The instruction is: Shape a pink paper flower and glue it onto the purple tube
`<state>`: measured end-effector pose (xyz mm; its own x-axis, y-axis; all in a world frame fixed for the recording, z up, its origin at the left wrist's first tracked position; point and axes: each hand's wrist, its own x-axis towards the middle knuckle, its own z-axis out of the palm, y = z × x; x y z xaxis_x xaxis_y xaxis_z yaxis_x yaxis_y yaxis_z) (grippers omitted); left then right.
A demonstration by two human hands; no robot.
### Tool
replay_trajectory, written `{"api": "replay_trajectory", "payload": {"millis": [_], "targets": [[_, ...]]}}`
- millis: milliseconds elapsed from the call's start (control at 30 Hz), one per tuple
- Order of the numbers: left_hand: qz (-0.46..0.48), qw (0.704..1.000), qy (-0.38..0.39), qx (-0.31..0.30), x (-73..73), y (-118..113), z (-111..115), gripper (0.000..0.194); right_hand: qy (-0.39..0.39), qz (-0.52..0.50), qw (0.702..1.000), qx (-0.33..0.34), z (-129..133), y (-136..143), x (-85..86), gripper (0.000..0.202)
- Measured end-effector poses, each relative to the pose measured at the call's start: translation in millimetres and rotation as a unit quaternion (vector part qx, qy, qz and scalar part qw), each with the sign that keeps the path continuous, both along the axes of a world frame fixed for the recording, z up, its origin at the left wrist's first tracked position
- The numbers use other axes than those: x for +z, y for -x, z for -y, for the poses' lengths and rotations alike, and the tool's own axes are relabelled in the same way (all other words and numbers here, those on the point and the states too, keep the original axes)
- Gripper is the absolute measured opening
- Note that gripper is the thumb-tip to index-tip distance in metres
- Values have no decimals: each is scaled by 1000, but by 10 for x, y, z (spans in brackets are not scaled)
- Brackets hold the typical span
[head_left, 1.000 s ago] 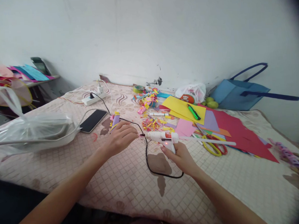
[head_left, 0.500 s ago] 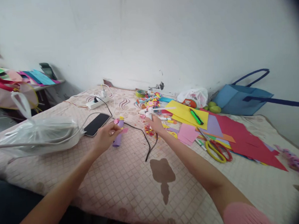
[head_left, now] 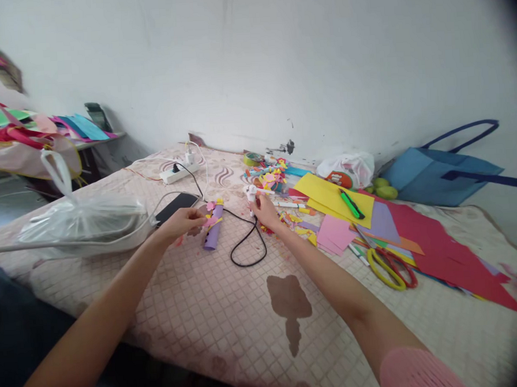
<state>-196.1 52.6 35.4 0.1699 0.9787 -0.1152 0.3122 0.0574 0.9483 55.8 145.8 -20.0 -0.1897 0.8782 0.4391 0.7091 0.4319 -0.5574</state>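
Note:
My left hand (head_left: 185, 221) pinches a small pink paper flower (head_left: 208, 221) beside a purple paper tube (head_left: 212, 237). The tube lies on the quilted cover, with a yellow band, a yellow end and another pink flower near its top. My right hand (head_left: 266, 211) is closed round a white glue gun (head_left: 250, 192), a little right of the tube, nozzle to the left. From the gun a black cable (head_left: 249, 265) loops over the cover. I cannot tell whether the held flower touches the tube.
A phone (head_left: 176, 208), a power strip (head_left: 179, 173) and a tied plastic bag (head_left: 91, 225) are on the left. To the right lie paper scraps, yellow sheets (head_left: 323, 191), a green cutter (head_left: 351, 204), scissors (head_left: 386, 267) and red paper (head_left: 443, 247). A blue bag (head_left: 435, 172) stands behind.
The view has swung left, so things sit further right. My left hand has shifted the pink piece to the tube's left side. The glue gun is turned, and its cable has drawn into a loop.

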Motion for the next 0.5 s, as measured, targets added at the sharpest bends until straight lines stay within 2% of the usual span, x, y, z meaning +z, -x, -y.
{"api": "replay_trajectory", "payload": {"millis": [100,233,500], "targets": [[-32,999,9,-26,26,-64,-50,22,-53,-31,998,-4,113,-29,29,25],[-72,997,11,-29,13,-74,-115,22,-114,-55,992,2,347,-10,101,26],[-80,996,26,-41,-86,-19,-173,20,-94,-43,990,100,692,274,175,22]]}}
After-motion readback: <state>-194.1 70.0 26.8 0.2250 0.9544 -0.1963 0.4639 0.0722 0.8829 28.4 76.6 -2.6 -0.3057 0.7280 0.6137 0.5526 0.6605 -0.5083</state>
